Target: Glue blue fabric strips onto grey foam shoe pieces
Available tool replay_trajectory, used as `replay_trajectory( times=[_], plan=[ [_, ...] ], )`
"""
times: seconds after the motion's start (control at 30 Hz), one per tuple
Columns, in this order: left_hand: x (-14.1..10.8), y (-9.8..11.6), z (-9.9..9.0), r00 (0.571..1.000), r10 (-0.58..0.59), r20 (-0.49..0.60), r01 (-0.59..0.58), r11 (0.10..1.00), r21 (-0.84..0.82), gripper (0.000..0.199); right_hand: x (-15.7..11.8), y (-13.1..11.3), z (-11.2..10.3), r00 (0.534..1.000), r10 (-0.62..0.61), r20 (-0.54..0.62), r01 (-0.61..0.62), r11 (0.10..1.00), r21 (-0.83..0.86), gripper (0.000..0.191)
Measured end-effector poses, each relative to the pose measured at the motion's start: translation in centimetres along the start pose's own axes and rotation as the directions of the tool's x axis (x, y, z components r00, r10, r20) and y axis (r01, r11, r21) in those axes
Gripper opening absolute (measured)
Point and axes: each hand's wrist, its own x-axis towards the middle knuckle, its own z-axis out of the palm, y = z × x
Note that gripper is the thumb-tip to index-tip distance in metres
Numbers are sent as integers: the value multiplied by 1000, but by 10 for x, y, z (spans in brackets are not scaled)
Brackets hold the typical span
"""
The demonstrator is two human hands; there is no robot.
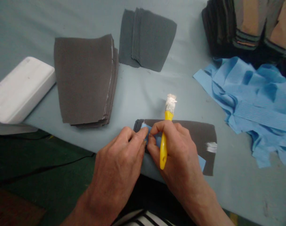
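A dark brown fabric piece lies at the table's front edge, with a white glue smear near its right end. Across it runs a light blue fabric strip, mostly covered by my hands. My left hand is closed, thumb and forefinger pressing the strip's left end onto the brown piece. In my right hand is a paintbrush with a yellow handle and white-coated bristles pointing away from me. The fingertips of that hand also touch the blue strip beside my left thumb.
Left of centre is a stack of brown fabric pieces, with grey-green fabric pieces behind. A white plastic container lies at far left. A blue strip heap sits at right, below dark bundled pieces. Cables hang below the table's left edge.
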Motion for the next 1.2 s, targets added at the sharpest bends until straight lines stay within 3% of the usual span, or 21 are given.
replay_trajectory(
  times=[0.37, 0.47, 0.57, 0.7, 0.8, 0.93, 1.2],
  plan=[
    [-6, -12, 5, 1000, 23, 20, -24, 996, 82, 41, 3, -3, -4, 993, 75, 92, -74, 997, -7, 9],
    [-6, -15, 8, 999, 22, 28, -25, 995, 100, 47, 3, 6, -22, 989, 60, 135, -71, 995, 76, 6],
    [-4, -15, 7, 1000, 22, -13, -20, 994, 103, 40, -2, 27, -51, 990, 56, 130, -76, 984, 159, 11],
    [-1, -14, 4, 1000, 23, -12, -22, 993, 119, 37, -16, 60, -84, 986, 112, 124, -132, 977, 165, 10],
    [-1, -11, 4, 999, -24, -23, 27, 994, 106, 36, -28, 78, -96, 981, 162, 104, -175, 974, 142, 8],
    [0, -3, 3, 992, -125, -14, 126, 988, 93, 33, -38, 88, -95, 980, 193, 49, -198, 972, 124, 7],
    [0, 4, 1, 984, -178, -3, 177, 980, 91, 32, -45, 96, -80, 970, 237, -62, -232, 970, 69, 7]
  ],
)
